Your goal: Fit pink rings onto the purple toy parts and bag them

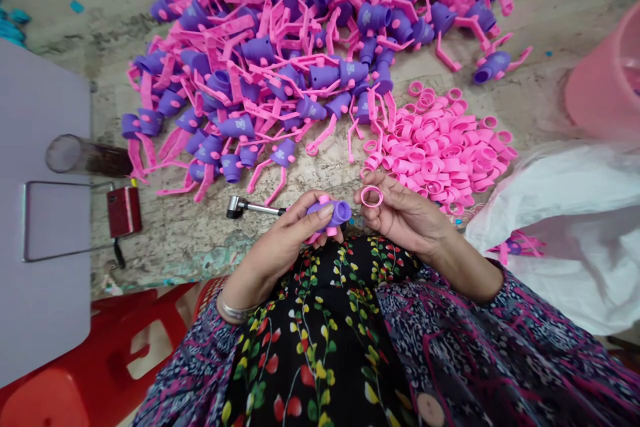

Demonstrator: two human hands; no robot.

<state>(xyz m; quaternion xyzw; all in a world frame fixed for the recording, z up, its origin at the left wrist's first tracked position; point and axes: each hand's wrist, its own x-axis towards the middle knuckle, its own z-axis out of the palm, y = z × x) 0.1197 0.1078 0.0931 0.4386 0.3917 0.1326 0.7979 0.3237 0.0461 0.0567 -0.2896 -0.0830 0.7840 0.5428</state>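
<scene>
My left hand is closed around a purple plastic body with pink side pieces, its round open end facing right. Between the thumb and fingers of my right hand is a pink ring, held a little apart from that open end. Just beyond my right hand lies a heap of similar pink rings. A large pile of purple bodies with pink arms spreads over the worktop further away. A small hammer with a metal shaft rests by my left hand, its handle end hidden.
On the left, a glass lies beside a red box-like item and a pale board. A pink bucket and a white plastic bag stand right. A red plastic stool is below the worktop edge.
</scene>
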